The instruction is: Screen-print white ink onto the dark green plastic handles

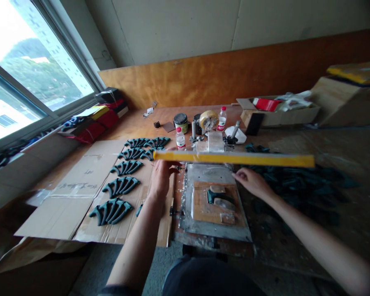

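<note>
My left hand (161,174) is at the left end of a long yellow-edged bar or frame (234,159), its fingers closed about that end and partly hidden by it. The bar is raised, almost level, above a grey metal plate (189,197). My right hand (248,179) is beside the plate's upper right edge, below the bar, fingers curled together; what they hold, if anything, cannot be made out. On the plate lies a wooden board (200,213) with small blocks around a dark green handle-shaped piece (210,197).
Several rows of similar dark green pieces (112,211) lie on cardboard (64,201) at left. A dark heap of pieces (302,185) covers the right side. Bottles (180,139), jars (181,120), a tape roll (209,120) and an open carton (283,117) stand behind.
</note>
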